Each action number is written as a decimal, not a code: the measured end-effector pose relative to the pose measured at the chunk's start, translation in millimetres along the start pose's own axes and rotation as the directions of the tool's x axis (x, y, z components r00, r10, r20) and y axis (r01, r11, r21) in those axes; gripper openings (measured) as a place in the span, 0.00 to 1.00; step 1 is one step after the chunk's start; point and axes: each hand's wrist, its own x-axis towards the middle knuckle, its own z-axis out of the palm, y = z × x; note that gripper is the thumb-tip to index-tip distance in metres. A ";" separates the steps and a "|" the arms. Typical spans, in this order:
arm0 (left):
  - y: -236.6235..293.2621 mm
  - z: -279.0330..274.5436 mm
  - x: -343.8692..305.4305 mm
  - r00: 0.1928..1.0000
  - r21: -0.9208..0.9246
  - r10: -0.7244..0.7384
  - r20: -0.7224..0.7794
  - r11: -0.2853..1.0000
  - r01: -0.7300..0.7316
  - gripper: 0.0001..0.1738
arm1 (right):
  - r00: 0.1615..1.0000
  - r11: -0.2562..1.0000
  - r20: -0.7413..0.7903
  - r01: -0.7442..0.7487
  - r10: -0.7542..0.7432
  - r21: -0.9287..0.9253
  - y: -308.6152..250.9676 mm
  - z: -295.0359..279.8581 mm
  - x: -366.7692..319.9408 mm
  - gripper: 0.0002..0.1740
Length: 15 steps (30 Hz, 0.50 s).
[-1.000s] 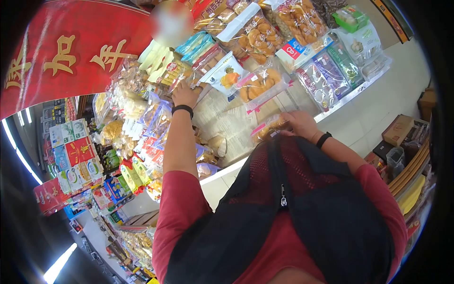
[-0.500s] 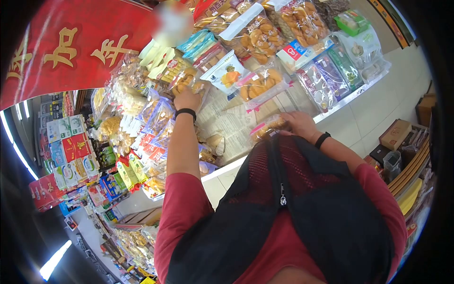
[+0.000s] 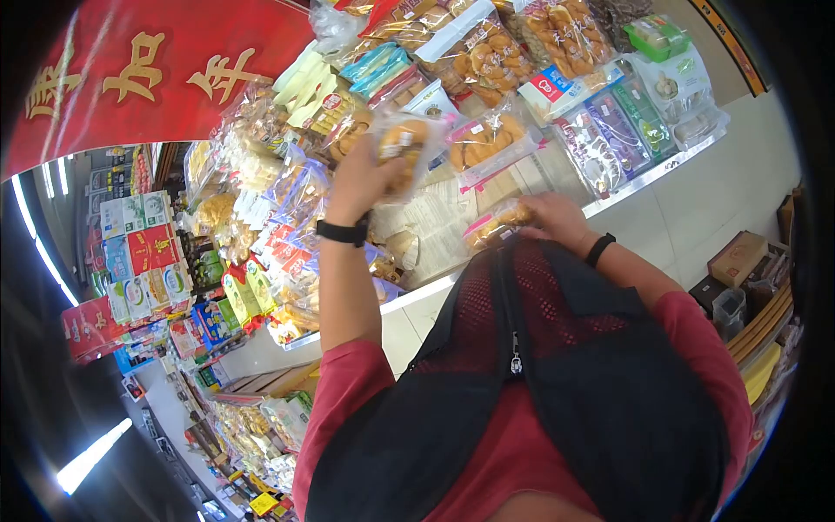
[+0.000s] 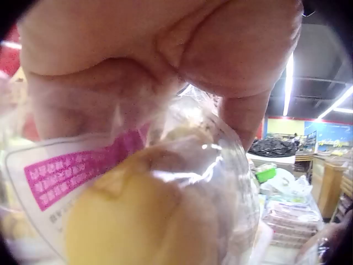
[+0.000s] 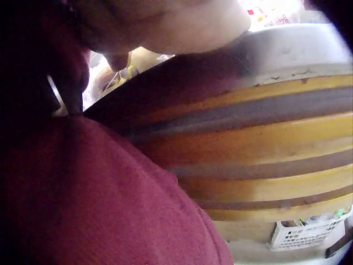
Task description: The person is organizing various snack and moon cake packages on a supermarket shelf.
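My left hand [image 3: 358,184] grips a clear bag of golden pastries [image 3: 403,150] and holds it tilted above the display. In the left wrist view, the left hand [image 4: 160,49] is close over that bag's crinkled film, with a pink printed label [image 4: 60,179] and a yellow-brown pastry [image 4: 127,215] inside. Close to my body, by the front edge of the display, my right hand [image 3: 557,219] holds the end of a smaller pastry bag [image 3: 498,224] with a pink edge. Only part of the right hand [image 5: 171,27] shows in the right wrist view.
Printed paper [image 3: 435,230] covers the display surface [image 3: 448,280] between my hands. Another pastry bag [image 3: 487,143] lies behind it, beside boxed packs [image 3: 613,130]. Purple-edged snack bags [image 3: 296,196] crowd the left side. A red banner [image 3: 130,78] hangs at the upper left.
My left hand reached among the bags at the back, took hold of a pastry bag and raised it, turning it toward the right. The right hand stays at its bag by the front edge.
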 end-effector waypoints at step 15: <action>87.7 150.6 13.9 0.913 0.094 0.256 0.319 0.949 -0.299 0.26 | 0.972 1.000 -0.234 -0.012 0.018 0.027 0.7 -37.2 -27.3 0.30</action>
